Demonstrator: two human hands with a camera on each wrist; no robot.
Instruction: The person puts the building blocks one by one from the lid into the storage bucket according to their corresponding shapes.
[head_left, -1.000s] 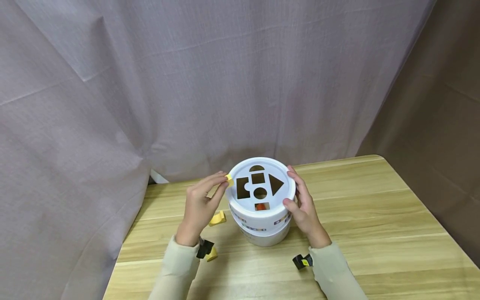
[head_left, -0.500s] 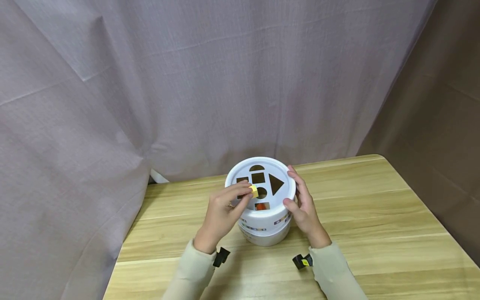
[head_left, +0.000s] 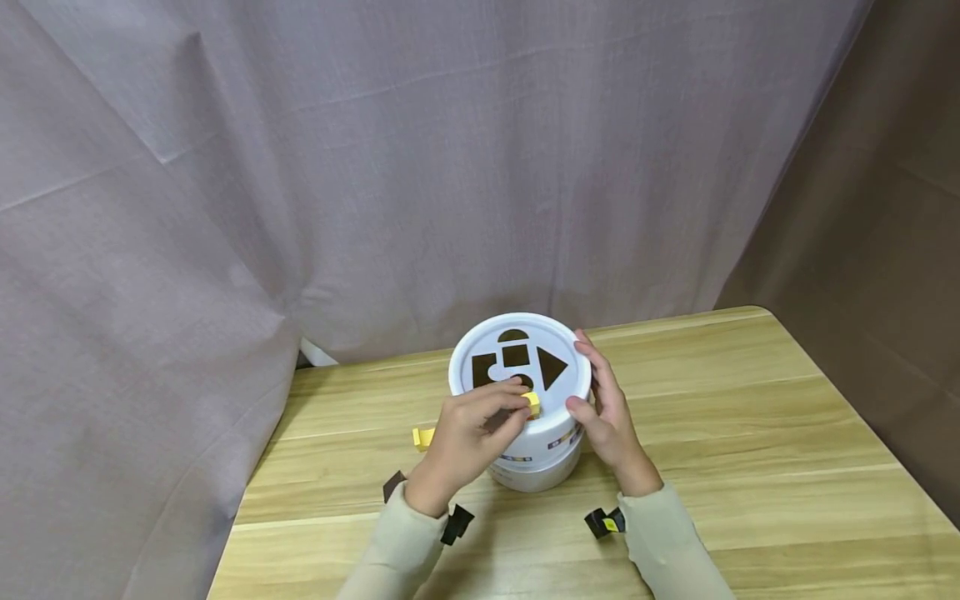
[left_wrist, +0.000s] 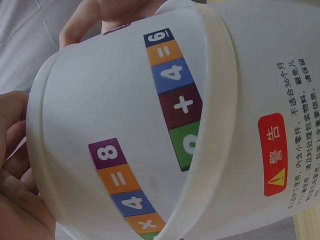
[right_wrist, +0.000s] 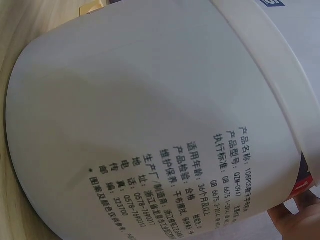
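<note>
In the head view, my left hand (head_left: 468, 433) pinches a small yellow block (head_left: 532, 405) between thumb and fingertips. The block is at the front part of the white lid (head_left: 573, 379), over the rectangular cutout, which the hand and block largely cover. Whether it has entered the hole I cannot tell. My right hand (head_left: 615, 421) grips the rim on the right, thumb on top and fingers round the far side. Beneath the lid, the white bucket (head_left: 536, 478) stands upright; printed number tiles (left_wrist: 132, 202) show in the left wrist view. Half-round, square, triangular, round and notched cutouts are visible in the lid.
On the wooden table (head_left: 750, 433), a yellow notched block (head_left: 422, 438) lies left of the bucket. A dark brown piece (head_left: 393, 485) shows partly behind the left wrist. A grey curtain (head_left: 450, 167) hangs along the table's back edge.
My left hand has carried the yellow block from the lid's left edge rightward and toward the front cutout. The right hand and the bucket have stayed in place.
</note>
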